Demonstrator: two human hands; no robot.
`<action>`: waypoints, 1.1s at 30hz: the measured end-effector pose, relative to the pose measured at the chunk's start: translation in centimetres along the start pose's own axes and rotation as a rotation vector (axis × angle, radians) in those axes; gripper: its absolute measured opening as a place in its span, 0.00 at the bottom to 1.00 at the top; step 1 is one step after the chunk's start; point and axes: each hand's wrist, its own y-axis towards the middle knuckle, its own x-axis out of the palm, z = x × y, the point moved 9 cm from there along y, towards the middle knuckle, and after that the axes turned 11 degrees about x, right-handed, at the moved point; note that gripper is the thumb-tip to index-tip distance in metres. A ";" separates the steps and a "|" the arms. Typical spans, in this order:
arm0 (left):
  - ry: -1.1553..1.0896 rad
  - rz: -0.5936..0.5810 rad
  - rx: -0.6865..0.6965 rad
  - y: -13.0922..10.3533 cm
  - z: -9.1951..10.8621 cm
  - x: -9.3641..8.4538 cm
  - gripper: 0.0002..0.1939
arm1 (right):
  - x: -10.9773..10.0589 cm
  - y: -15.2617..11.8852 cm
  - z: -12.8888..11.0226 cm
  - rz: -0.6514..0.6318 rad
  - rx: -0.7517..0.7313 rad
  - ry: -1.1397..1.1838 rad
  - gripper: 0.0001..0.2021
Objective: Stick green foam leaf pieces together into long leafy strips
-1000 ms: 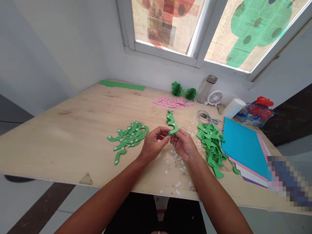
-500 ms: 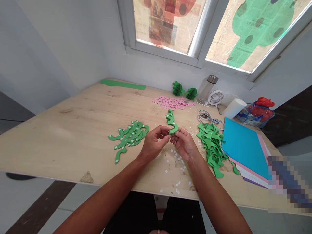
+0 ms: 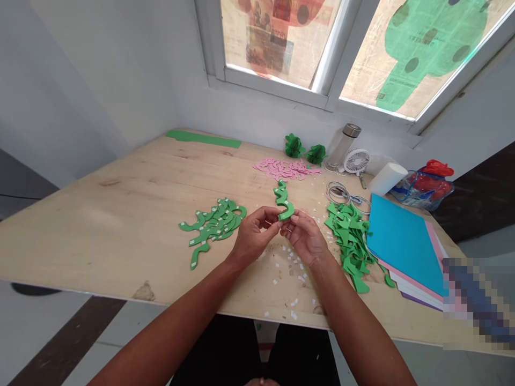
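Both of my hands meet near the middle of the wooden table (image 3: 132, 214), around a thick, curved green foam piece (image 3: 286, 210). My left hand (image 3: 257, 234) pinches its lower left end between thumb and fingers. On its right side, my right hand (image 3: 306, 236) grips the lower edge with curled fingers. Just beyond stands a wavy green piece (image 3: 280, 192). To the left lies a pile of curved green pieces (image 3: 219, 221) with small white squares on them. Green offcuts (image 3: 350, 236) are heaped to the right of my right hand.
Pink cut pieces (image 3: 284, 169) lie behind, near two green paper shapes (image 3: 294, 146). Scissors (image 3: 340, 192), a glass bottle (image 3: 341, 147), a small fan (image 3: 356, 161), a white roll (image 3: 387, 178) and blue sheets (image 3: 404, 244) are at the right. White scraps (image 3: 295, 262) lie nearby.
The fingers of my right hand have shifted slightly at the curved green piece. Otherwise, both hands and the piece are nearly where they were.
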 end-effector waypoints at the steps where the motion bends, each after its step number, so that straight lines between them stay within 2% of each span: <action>1: 0.000 -0.001 0.000 0.0 0.1 0.0 0.11 | 0.0 0.0 0.0 0.004 0.000 0.003 0.04; 13: 0.002 -0.015 -0.015 0.0 -0.1 0.1 0.11 | -0.4 0.1 0.0 0.036 0.008 0.004 0.06; 18: 0.002 -0.020 -0.014 0.0 -0.1 0.2 0.10 | -0.6 0.3 0.2 0.035 0.013 0.013 0.10; 23: 0.004 -0.033 -0.024 0.0 0.0 0.4 0.11 | -0.5 0.1 -0.1 0.072 -0.038 -0.041 0.07; 33: 0.020 -0.020 -0.027 -0.1 -0.1 0.2 0.11 | -0.4 0.1 -0.2 0.088 -0.034 -0.073 0.06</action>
